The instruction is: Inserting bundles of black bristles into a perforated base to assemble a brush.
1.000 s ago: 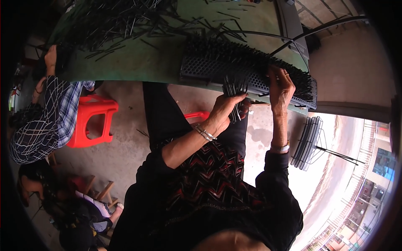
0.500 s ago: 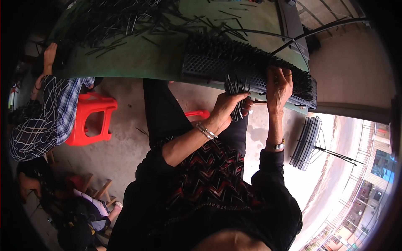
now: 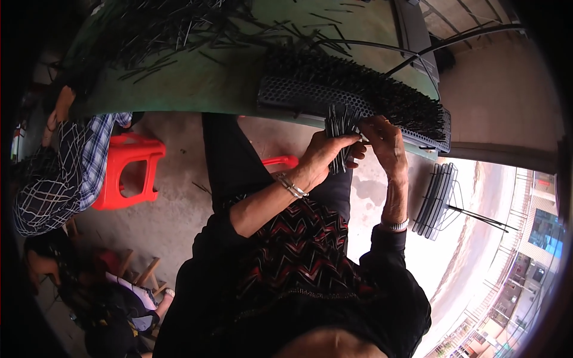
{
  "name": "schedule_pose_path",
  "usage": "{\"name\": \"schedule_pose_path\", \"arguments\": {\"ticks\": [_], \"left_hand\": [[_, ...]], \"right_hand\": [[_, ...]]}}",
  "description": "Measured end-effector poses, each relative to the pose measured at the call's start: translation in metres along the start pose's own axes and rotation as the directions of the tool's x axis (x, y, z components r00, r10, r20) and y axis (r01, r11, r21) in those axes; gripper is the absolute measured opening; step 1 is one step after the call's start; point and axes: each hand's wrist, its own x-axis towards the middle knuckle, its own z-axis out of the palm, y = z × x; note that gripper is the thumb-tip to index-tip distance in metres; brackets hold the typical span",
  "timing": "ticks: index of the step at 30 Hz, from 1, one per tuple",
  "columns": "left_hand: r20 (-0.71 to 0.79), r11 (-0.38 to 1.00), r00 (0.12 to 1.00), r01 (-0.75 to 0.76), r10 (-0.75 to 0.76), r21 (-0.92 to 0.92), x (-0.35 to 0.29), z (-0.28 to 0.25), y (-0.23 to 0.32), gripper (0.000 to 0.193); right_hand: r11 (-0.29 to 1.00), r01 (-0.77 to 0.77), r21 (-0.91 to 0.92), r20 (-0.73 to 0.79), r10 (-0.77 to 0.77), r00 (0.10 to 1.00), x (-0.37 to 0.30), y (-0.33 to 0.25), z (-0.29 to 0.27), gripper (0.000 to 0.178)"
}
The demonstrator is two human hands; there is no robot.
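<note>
My left hand [image 3: 325,154] is closed around a bundle of thin dark sticks [image 3: 341,122], their ends poking out above and below the fist. Against the edge of this bundle, by the left thumb, my right hand [image 3: 385,142] has its fingers pinched together; what lies between its fingertips is too small to make out. Just beyond both hands, a dark perforated tray [image 3: 292,95] lies along the table's near edge. Dense rows of upright dark sticks [image 3: 382,83] fill its far and right parts, while bare holes show along its near left side.
Loose sticks [image 3: 173,30] lie heaped on the green table [image 3: 179,95]. A curved black bar [image 3: 459,42] arches over its right end. At left are a red stool [image 3: 134,173] and a person in a plaid sleeve [image 3: 98,155]. A wire rack [image 3: 434,203] stands at right.
My right hand has come back from the upright sticks in the tray to the bundle, moving toward me and slightly left. The left hand has barely shifted and keeps its bundle.
</note>
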Motion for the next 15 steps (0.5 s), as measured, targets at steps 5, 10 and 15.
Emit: {"name": "schedule_pose_path", "arguments": {"ticks": [5, 10, 15], "left_hand": [[0.006, 0.995, 0.997, 0.080, -0.081, 0.066, -0.005, 0.001, 0.005, 0.022], [0.033, 0.981, 0.999, 0.027, -0.034, 0.194, -0.005, -0.001, 0.005, 0.022], [0.074, 0.958, 0.997, -0.013, -0.009, 0.287, -0.002, -0.006, 0.000, 0.023]], "right_hand": [[0.994, -0.063, 0.091, -0.003, 0.064, 0.998, 0.001, 0.002, -0.010, 0.020], [0.951, -0.157, 0.264, 0.075, 0.142, 0.987, 0.001, -0.003, -0.011, 0.021], [0.932, -0.169, 0.319, 0.088, 0.148, 0.985, 0.000, -0.005, -0.014, 0.022]]}}
